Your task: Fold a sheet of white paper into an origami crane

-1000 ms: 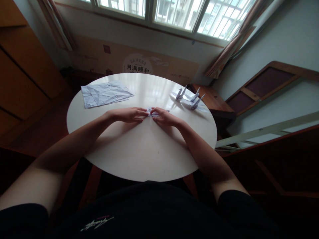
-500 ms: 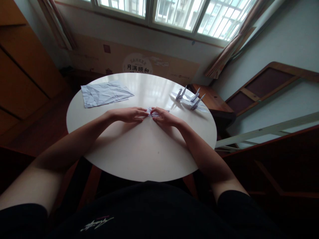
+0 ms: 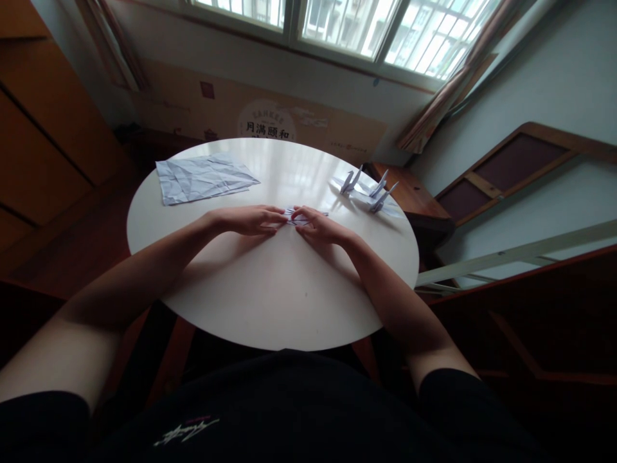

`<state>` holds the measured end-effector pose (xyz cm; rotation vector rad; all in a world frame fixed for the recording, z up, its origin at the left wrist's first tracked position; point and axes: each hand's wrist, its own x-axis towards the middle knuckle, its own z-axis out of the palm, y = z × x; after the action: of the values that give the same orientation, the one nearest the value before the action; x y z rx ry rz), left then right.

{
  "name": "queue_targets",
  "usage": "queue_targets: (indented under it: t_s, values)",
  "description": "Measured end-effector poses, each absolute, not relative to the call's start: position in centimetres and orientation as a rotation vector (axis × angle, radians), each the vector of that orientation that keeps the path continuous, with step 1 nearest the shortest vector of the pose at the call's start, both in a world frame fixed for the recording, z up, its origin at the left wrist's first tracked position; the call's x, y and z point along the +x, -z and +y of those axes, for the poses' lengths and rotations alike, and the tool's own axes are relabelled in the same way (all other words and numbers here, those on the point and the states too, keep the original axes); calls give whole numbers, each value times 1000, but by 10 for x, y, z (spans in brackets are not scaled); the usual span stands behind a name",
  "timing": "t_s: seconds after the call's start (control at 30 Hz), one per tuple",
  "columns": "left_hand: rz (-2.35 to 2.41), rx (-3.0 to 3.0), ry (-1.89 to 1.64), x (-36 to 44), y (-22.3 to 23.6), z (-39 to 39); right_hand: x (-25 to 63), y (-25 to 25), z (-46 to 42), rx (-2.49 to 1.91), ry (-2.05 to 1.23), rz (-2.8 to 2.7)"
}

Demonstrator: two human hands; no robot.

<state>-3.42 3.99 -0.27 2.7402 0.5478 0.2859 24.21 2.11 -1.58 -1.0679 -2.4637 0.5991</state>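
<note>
A small folded piece of white paper [image 3: 291, 217] lies at the middle of the round white table, mostly hidden by my fingers. My left hand [image 3: 253, 220] rests at its left side, fingers stretched out flat with the tips touching its edge and the thumb apart below. From the other side my right hand [image 3: 315, 225] bends its index finger and thumb onto the same paper, holding it against the tabletop. A bit of the paper pokes out behind the right knuckles. Which folds it has is too small to tell.
Creased white paper sheets [image 3: 205, 179] lie at the table's back left. Several folded paper cranes [image 3: 376, 196] stand at the back right. The round table [image 3: 270, 289] has a wooden bench or cabinet [image 3: 407, 193] beyond its right edge. Windows and a printed wall banner are behind.
The view has shifted very slightly. Both hands and the folded paper keep the same place and pose.
</note>
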Motion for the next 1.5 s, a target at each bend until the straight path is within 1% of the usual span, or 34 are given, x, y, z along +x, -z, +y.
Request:
queue_targets:
  t_s: [1.5]
  values:
    - [584,2745,-254,-35,0,37,245,21,25,-1008,-622,-2450]
